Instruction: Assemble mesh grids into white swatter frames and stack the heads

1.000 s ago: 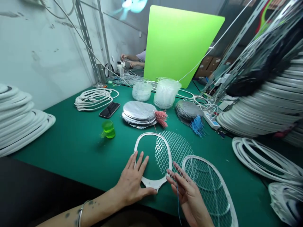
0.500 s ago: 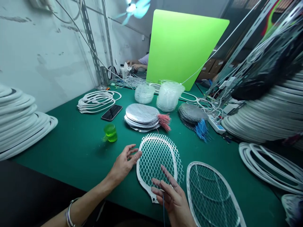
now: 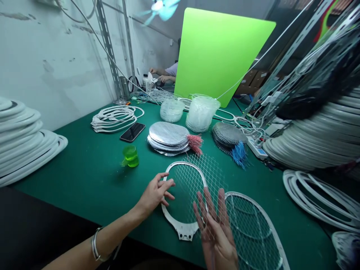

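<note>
A white racket-shaped frame lies on the green table in front of me. My left hand is at its left rim, fingers apart and nothing visibly held. A sheet of diamond-patterned metal mesh, blurred by motion, hangs over the right part of the frame and past it. My right hand has the mesh between its thumb, in front, and its long fingers, which show through from behind. A thin wire runs faintly down over the right palm. Right of this hand lies a second white frame fitted with mesh.
Beyond are a stack of silver mesh discs with red wires, a darker stack with blue wires, a green tape dispenser and a phone. White ring stacks flank the table. A person's hands show behind the green board.
The mesh has come off the frame's left side and shifted right with my right hand, whose fingers have straightened behind it. My left hand has moved slightly right, over the rim.
</note>
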`<state>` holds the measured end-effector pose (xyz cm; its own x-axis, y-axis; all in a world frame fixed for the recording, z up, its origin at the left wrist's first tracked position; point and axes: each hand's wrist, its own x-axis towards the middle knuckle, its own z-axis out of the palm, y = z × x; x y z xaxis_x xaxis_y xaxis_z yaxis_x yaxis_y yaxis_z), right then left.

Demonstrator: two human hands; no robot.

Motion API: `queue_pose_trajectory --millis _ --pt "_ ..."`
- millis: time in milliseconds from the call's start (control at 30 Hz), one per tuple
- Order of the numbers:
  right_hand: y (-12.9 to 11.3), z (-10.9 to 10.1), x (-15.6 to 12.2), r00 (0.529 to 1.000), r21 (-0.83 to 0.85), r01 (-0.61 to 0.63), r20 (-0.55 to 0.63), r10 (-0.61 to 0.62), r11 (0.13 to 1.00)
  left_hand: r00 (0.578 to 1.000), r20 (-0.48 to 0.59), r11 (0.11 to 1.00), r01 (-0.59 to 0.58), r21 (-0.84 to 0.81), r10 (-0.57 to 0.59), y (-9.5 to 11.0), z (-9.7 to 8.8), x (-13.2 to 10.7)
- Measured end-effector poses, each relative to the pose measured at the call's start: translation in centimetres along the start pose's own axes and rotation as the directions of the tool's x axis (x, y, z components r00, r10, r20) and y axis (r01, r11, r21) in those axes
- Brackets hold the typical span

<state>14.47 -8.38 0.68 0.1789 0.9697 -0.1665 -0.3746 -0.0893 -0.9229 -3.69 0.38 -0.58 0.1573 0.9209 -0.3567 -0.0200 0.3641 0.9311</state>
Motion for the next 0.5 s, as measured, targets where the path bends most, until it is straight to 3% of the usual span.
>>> queue_pose_trajectory --millis 67,100,133,200,267,300,367,500 --pt "-0.8 0.0 -0.3 0.994 -0.313 0.108 0.023 -0.106 0.944 0.992 -0.055 0.978 -0.106 0.18 0.118 0.4 -1.3 0.5" --pt "-1.0 0.0 -0.4 0.98 -0.5 0.199 0.082 -0.183 0.843 0.982 -0.06 0.939 -0.155 0.306 0.181 0.7 -1.9 0.9" --pt "-1.1 0.0 -0.3 0.948 -0.665 0.315 0.182 -0.262 0.677 0.969 -0.047 0.872 -0.197 0.448 0.243 0.9 -2.5 1.5" --pt "-0.7 0.3 0.2 0.829 -0.814 0.533 0.447 -0.336 0.233 0.938 -0.004 0.685 -0.25 0.684 0.346 1.0 -3.2 3.0" --pt "0.3 0.6 0.9 0.707 -0.767 0.622 0.637 -0.307 -0.159 0.911 0.022 0.549 -0.267 0.792 0.411 0.8 -3.5 4.6" --pt "1.0 0.7 1.3 0.673 -0.729 0.618 0.684 -0.282 -0.294 0.904 0.024 0.524 -0.269 0.808 0.427 0.7 -3.4 5.4" --pt "2.2 1.0 2.0 0.643 -0.678 0.583 0.722 -0.255 -0.449 0.897 0.017 0.517 -0.27 0.812 0.441 0.3 -3.4 6.6" --pt "4.0 1.2 2.8 0.656 -0.661 0.525 0.716 -0.241 -0.536 0.885 0.024 0.5 -0.284 0.818 0.465 -0.4 -3.4 7.5"
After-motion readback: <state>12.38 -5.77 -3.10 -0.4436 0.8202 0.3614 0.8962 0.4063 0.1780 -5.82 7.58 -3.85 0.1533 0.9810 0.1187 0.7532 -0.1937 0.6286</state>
